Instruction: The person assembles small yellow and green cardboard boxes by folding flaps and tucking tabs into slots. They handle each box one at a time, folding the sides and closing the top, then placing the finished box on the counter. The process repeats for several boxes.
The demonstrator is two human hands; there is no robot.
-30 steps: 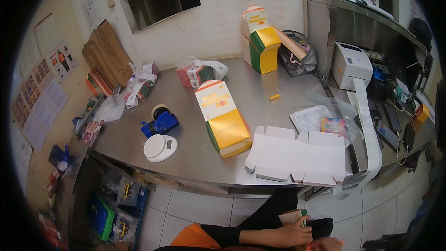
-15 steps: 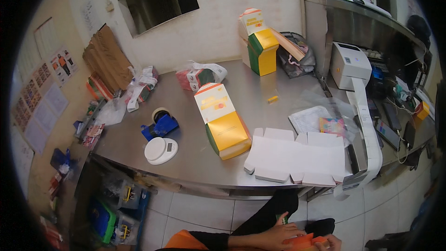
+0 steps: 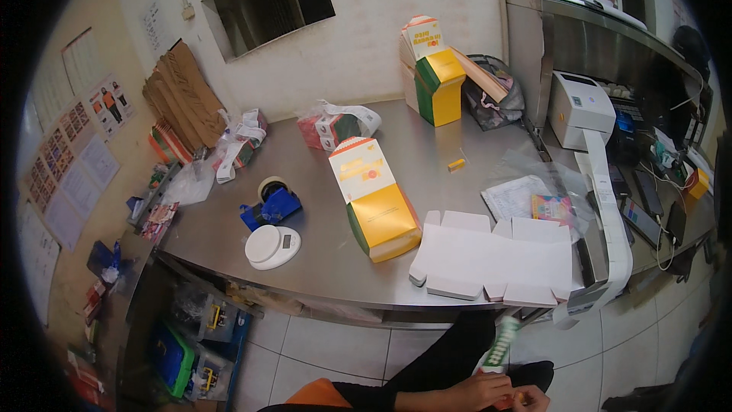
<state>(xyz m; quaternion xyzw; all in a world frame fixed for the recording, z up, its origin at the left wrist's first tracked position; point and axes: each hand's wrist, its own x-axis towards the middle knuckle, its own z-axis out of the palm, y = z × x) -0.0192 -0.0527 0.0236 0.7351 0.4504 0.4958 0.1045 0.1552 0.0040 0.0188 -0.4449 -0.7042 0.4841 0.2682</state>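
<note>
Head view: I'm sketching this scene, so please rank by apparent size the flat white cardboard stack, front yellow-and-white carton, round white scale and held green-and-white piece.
Flat white cardboard stack
Yellow-and-white carton
Round white scale and green-and-white piece: too alike to rank; the piece is blurred.

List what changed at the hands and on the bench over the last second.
The small green-and-white carton has swung up, pointing away from the wearer above the left hand; the orange part seen half a second ago is mostly hidden. The right hand is close beside; its grip is unclear. Unchanged: yellow-fronted cartons, flat white carton blanks, kitchen scale, tape dispenser.
</note>
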